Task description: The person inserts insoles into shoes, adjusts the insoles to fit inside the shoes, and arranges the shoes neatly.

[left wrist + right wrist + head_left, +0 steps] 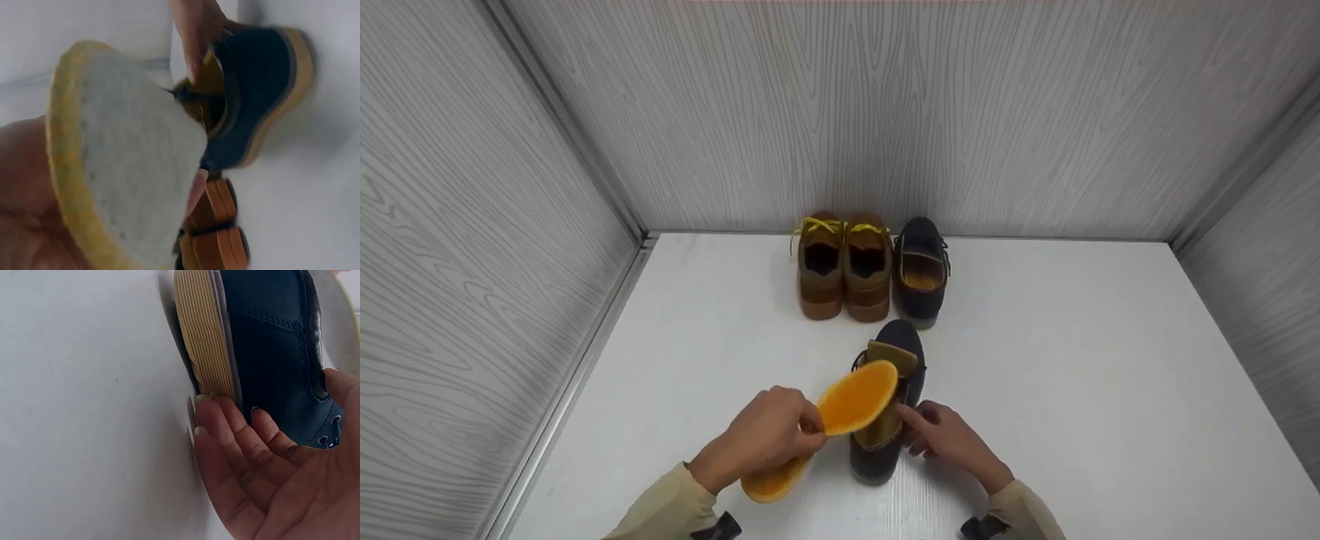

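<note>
My left hand (769, 431) pinches an orange insole (859, 397) near its middle, one end tilted up over a dark blue lace-up shoe (874, 466). In the left wrist view the pale grey underside of the insole (135, 146) faces the camera, with a yellow fuzzy edge. The shoe stands on the white table, toe away from me, its tan inside partly covered by the insole. My right hand (949, 439) holds the shoe's right side, thumb at the opening's rim. The right wrist view shows its fingers (247, 433) against the shoe's side and ribbed tan sole (205, 337).
Behind stand a pair of brown shoes (821, 289) with yellow laces and, on their right, a matching dark blue shoe (920, 300), all near the back wall (855, 112). The white table (1080, 375) is bounded by grey wood-grain panels at back and sides.
</note>
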`<state>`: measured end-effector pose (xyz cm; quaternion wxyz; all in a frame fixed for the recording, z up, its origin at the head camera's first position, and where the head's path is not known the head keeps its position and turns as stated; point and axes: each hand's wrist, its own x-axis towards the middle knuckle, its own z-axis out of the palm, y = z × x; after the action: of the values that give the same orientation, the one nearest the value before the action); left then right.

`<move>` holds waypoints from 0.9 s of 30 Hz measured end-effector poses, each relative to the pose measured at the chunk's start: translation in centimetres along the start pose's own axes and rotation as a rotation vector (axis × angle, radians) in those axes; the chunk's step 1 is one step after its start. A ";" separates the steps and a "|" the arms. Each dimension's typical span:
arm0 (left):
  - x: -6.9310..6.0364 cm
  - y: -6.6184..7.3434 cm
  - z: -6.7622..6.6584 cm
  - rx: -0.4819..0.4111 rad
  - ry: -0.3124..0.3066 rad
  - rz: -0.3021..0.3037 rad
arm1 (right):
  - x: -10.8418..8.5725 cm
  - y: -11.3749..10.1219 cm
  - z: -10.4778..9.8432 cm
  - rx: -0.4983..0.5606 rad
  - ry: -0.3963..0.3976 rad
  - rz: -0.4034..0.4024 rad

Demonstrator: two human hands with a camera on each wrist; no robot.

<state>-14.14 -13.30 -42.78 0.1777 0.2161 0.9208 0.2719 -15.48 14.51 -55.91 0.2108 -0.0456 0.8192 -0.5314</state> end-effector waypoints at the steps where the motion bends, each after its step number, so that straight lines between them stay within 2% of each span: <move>1: -0.1 0.5 0.1 0.000 -0.029 0.018 | 0.0 0.1 0.0 0.001 0.001 0.000; 3: -0.2 1.3 0.4 0.007 -0.068 0.035 | 0.1 0.3 0.0 0.003 0.000 0.001; 5: -0.2 1.8 0.7 0.039 -0.080 0.041 | 0.1 0.5 0.0 0.009 -0.001 -0.006; 10: 0.7 2.6 1.1 0.092 -0.107 0.013 | -0.2 0.4 0.0 0.017 -0.008 -0.025; 18: 3.5 3.7 1.1 0.124 -0.174 -0.087 | -0.2 0.6 -0.2 0.007 -0.048 -0.041; 23: 5.7 4.6 1.1 0.164 -0.178 -0.099 | -0.5 0.5 -0.3 0.000 -0.031 -0.052; 27: 7.0 4.3 1.6 0.207 -0.157 -0.099 | -0.4 0.8 0.0 0.016 -0.041 -0.073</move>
<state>-18.10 -5.90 -43.04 0.2390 0.2080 0.9368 0.1486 -14.96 14.97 -56.44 0.2082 -0.0846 0.8081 -0.5445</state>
